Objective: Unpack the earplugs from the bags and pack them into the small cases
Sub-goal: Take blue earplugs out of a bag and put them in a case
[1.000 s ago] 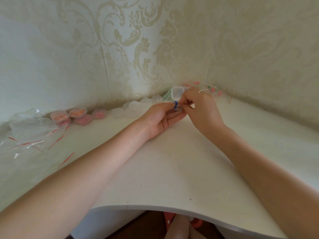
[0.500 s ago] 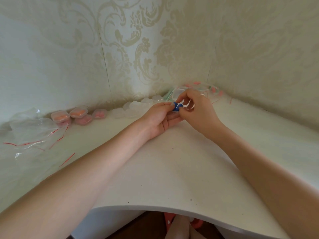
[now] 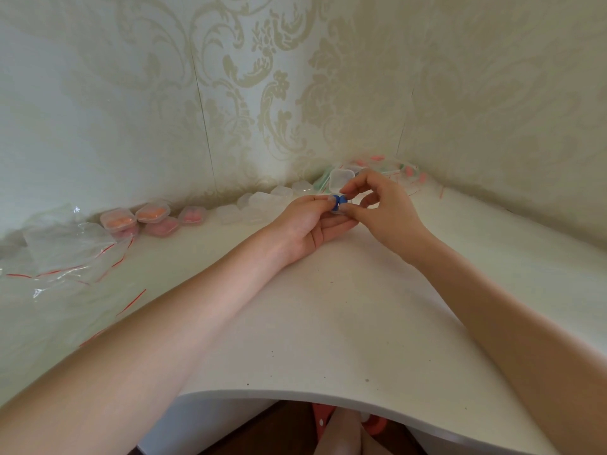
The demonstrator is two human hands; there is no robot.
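My left hand (image 3: 308, 224) holds a small clear case (image 3: 341, 180) by its base, with the lid standing open above my fingers. Blue earplugs (image 3: 338, 201) sit in the base between both hands. My right hand (image 3: 384, 208) pinches at the blue earplugs with thumb and forefinger. Several filled cases with orange and pink earplugs (image 3: 151, 218) lie at the back left along the wall. Empty clear cases (image 3: 259, 205) form a row behind my left hand.
Empty clear zip bags with red strips (image 3: 65, 254) lie in a heap at the left. More bags with pink and green earplugs (image 3: 387, 165) are piled in the far corner. The white tabletop (image 3: 328, 307) has a curved front edge near me.
The blue earplugs have gone from my left fingertips into the case base, and my right hand has moved down from the lid onto them.
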